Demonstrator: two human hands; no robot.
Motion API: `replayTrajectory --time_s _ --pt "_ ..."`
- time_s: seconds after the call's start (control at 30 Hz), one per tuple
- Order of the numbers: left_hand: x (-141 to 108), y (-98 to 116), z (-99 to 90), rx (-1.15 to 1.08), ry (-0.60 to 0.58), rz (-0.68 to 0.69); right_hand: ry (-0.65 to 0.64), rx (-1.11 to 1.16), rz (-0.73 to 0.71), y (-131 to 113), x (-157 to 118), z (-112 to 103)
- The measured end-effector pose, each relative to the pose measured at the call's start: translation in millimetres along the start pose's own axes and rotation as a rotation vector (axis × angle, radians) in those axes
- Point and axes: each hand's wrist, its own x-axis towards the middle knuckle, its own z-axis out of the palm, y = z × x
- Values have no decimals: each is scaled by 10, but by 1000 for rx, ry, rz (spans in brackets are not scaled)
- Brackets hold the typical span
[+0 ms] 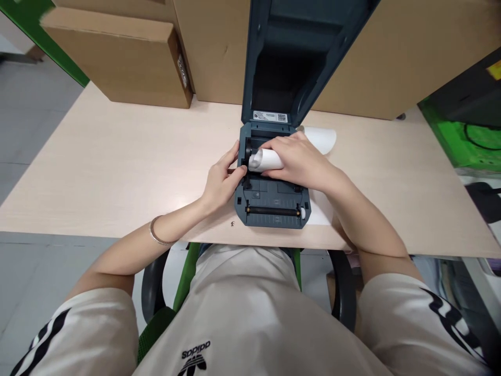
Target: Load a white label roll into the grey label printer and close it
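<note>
A dark blue-grey label printer sits on the table in front of me, its tall lid raised and leaning back. My right hand is closed around a white paper roll over the printer's roll bay; the roll's left end is near the bay's left side. With the thumb on the inner rim and fingers along the outside, my left hand grips the printer's left edge. A black roller crosses the front of the printer. My right hand hides the bay's right side.
A curled white paper lies behind my right hand. At the back left stands a cardboard box, with larger cardboard behind the printer. The pale table ends close to my body. Green and black items stand at far right.
</note>
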Motion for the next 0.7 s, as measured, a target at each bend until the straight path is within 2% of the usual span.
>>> replayTrajectory --time_s 0.13,0.23,0.33,0.4,0.5,0.7 --pt "5 -20 -3 -10 -12 2 -88 50 30 -69 -74 -195" --pt "7 -13 -2 -12 -12 -10 -141 119 78 -220 -208 -348" --pt "9 4 1 -10 -6 -8 -153 11 105 -442 -386 -424" --pt "10 15 5 -8 -5 -2 -123 -105 67 -594 -513 -434" --pt "6 30 12 -20 -16 -11 -50 -213 -64 -777 -677 -410" --pt "16 6 7 -26 -7 -22 4 -327 -231 -952 -819 -222"
